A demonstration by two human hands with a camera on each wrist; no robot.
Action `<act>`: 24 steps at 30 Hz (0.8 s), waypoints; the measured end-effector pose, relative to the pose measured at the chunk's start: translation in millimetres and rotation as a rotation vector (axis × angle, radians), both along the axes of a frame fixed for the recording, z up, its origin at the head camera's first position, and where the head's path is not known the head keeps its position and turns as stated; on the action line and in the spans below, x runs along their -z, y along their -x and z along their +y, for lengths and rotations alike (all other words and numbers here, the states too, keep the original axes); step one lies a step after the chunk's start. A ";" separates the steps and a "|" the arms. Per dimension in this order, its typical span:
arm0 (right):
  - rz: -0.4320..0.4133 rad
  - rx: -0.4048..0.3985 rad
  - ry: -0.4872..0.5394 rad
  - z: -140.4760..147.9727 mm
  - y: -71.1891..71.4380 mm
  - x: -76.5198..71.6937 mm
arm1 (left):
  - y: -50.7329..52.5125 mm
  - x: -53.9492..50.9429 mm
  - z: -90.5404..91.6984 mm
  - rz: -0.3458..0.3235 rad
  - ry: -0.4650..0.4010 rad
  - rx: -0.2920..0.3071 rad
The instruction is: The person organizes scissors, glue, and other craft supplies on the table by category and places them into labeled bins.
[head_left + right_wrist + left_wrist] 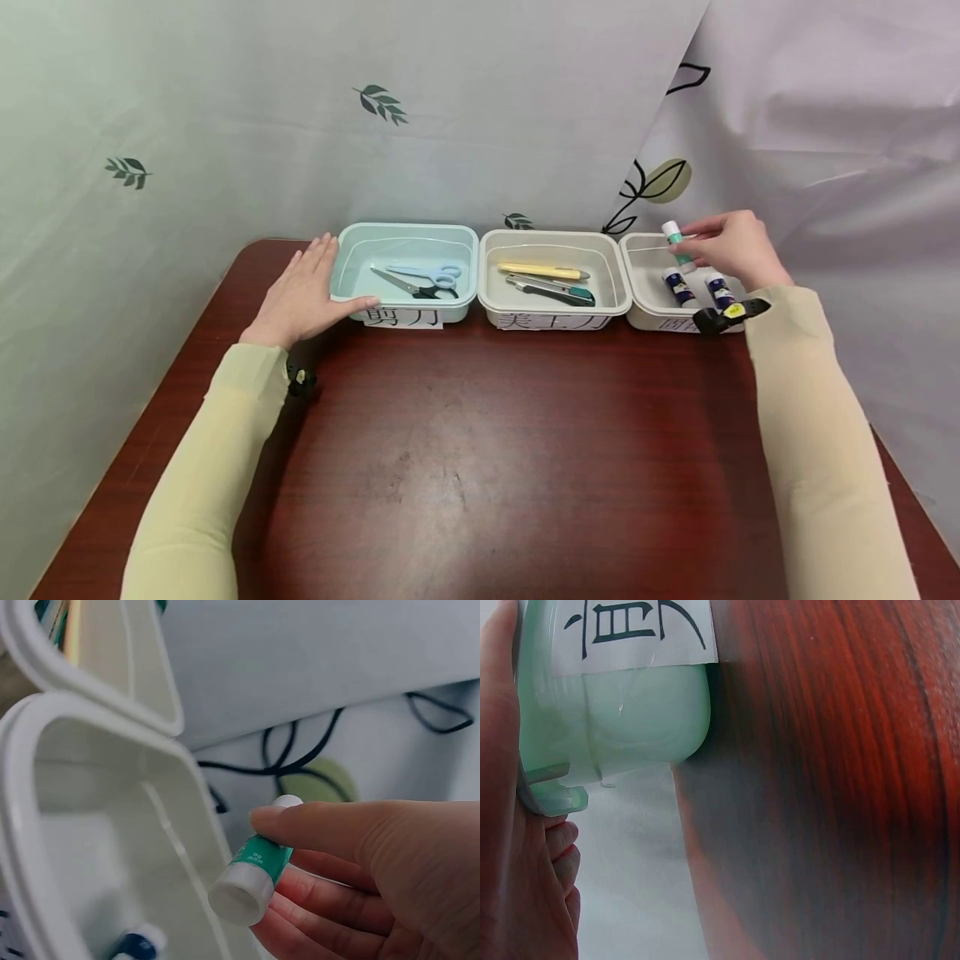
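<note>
In the head view my right hand (pixel 738 246) pinches a green-and-white glue stick (pixel 678 246) over the right-hand bin (pixel 637 312). The right wrist view shows the thumb and fingers around that glue stick (pixel 259 859), tilted above the bin's rim. Two dark blue glue sticks, one at the left (pixel 678 286) and one at the right (pixel 720 290), lie inside this bin. My left hand (pixel 300 292) rests with fairly straight fingers along the left edge of the pale blue bin (pixel 408 232), thumb on its front rim. Inside are scissors with black handles (pixel 412 285) and light blue scissors (pixel 431 273).
Between those two bins stands a beige bin (pixel 491 292) with a yellow utility knife (pixel 543 271) and a green-and-black cutter (pixel 558 292). Paper labels are on the bin fronts. The bins line the back of the dark red wooden table (pixel 487 450), before a leaf-patterned curtain (pixel 450 108).
</note>
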State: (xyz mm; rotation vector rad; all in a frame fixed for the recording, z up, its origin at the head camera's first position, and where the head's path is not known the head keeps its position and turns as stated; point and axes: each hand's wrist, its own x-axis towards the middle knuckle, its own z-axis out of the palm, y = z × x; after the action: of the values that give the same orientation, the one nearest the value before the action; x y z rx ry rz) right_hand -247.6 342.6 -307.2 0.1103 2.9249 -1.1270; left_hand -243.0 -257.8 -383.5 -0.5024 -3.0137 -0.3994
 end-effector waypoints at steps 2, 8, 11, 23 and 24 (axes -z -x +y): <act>-0.017 0.002 0.012 0.6 1.8 9.3 | 0.2 0.6 -0.1 -0.001 -0.003 0.000; -0.058 -0.013 -0.035 0.6 0.6 33.3 | 0.5 1.2 -0.7 -0.004 -0.005 0.000; -0.055 -0.029 -0.055 1.3 -0.5 41.5 | 0.6 1.5 -0.9 -0.007 -0.005 0.000; -0.076 -0.012 -0.037 2.3 0.8 49.5 | 1.2 2.2 -1.6 -0.005 -0.004 -0.002; -0.076 -0.007 -0.026 2.1 0.8 49.7 | 1.1 2.2 -1.5 -0.008 -0.005 -0.003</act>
State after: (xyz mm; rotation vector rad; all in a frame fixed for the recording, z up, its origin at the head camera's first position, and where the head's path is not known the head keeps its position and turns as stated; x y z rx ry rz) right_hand -248.4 344.7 -356.9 0.1391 2.8717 -1.0603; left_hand -244.1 -259.3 -385.6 -0.4973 -3.0197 -0.4088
